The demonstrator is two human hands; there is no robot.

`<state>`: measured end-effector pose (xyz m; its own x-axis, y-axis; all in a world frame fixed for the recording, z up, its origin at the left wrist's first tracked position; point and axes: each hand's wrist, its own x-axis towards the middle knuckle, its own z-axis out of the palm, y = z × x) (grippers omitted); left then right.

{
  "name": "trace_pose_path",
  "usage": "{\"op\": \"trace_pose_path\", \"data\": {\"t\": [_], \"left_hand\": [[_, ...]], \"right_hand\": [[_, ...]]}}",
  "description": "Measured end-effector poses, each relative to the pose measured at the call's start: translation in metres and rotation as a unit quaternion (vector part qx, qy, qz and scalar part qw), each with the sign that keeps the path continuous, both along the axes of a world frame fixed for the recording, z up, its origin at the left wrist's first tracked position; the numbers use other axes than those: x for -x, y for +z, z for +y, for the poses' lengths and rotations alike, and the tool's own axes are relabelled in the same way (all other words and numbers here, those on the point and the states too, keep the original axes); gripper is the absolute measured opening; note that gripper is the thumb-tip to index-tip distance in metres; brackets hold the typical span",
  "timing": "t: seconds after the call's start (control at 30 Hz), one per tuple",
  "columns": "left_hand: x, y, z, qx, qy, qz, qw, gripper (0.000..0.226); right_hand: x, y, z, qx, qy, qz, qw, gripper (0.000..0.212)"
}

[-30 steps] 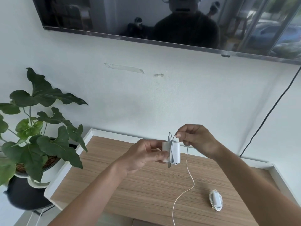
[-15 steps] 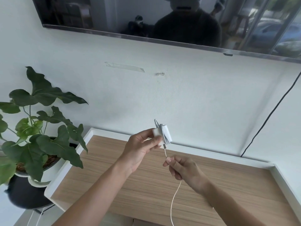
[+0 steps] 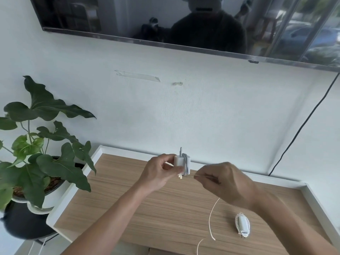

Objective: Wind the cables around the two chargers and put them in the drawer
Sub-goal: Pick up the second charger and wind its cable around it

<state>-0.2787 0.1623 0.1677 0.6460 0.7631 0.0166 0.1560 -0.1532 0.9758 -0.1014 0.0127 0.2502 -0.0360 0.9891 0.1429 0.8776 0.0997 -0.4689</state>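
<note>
My left hand (image 3: 159, 173) grips a white charger (image 3: 181, 163) above the wooden tabletop (image 3: 147, 208), with several turns of white cable wound round its body. To its right, my right hand (image 3: 225, 183) pinches the same white cable (image 3: 212, 216), which runs taut to the charger and then hangs in a loose curve down toward the table's front edge. A second white charger (image 3: 242, 224) lies on the table at the front right, its cable wound round it. No drawer shows in this view.
A leafy potted plant (image 3: 42, 161) stands on a dark stand left of the table. The tabletop has a raised white rim (image 3: 239, 176) against the wall. A wall-mounted screen (image 3: 184, 24) hangs above, and a black cord (image 3: 303, 126) runs down the wall at right.
My right hand came from above the charger, dropped below it, and is now out to its right, pulling the cable taut. The charger turned in my left hand. The second charger is visible again.
</note>
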Motion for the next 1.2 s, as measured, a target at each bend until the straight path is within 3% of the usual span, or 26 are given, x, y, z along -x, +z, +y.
{"op": "trace_pose_path", "data": {"t": [0.1, 0.27, 0.37, 0.53, 0.7, 0.77, 0.9, 1.03, 1.2], "left_hand": [[0.002, 0.005, -0.002, -0.026, -0.04, 0.028, 0.998, 0.02], [0.003, 0.022, -0.011, -0.022, -0.1, 0.016, 0.995, 0.024], [0.007, 0.03, -0.014, 0.016, -0.136, -0.007, 0.991, 0.024], [0.013, 0.032, -0.02, 0.085, -0.199, -0.063, 0.974, 0.036], [0.006, 0.028, -0.022, 0.157, -0.218, -0.147, 0.952, 0.044], [0.002, 0.029, -0.022, 0.181, -0.204, -0.188, 0.943, 0.042], [-0.001, 0.026, -0.021, 0.199, -0.148, -0.244, 0.937, 0.029], [-0.001, 0.02, -0.012, 0.207, -0.06, -0.243, 0.946, 0.034], [0.003, 0.011, -0.01, 0.158, 0.009, -0.173, 0.972, 0.036]], "right_hand": [[-0.013, 0.015, 0.007, -0.025, 0.006, -0.001, 1.0, 0.01], [-0.026, 0.025, 0.022, -0.004, -0.034, 0.129, 0.991, 0.004], [-0.036, 0.02, 0.028, 0.017, -0.065, 0.275, 0.959, 0.004], [-0.046, -0.007, 0.033, 0.007, -0.075, 0.444, 0.893, 0.006], [-0.038, -0.041, 0.035, 0.051, -0.079, 0.527, 0.845, 0.054], [-0.033, -0.054, 0.033, 0.065, -0.09, 0.542, 0.833, 0.064], [-0.016, -0.07, 0.025, 0.092, -0.102, 0.527, 0.839, 0.052], [0.006, -0.07, 0.013, 0.107, -0.103, 0.413, 0.898, 0.029], [0.012, -0.048, -0.004, 0.079, -0.055, 0.214, 0.972, 0.022]]}}
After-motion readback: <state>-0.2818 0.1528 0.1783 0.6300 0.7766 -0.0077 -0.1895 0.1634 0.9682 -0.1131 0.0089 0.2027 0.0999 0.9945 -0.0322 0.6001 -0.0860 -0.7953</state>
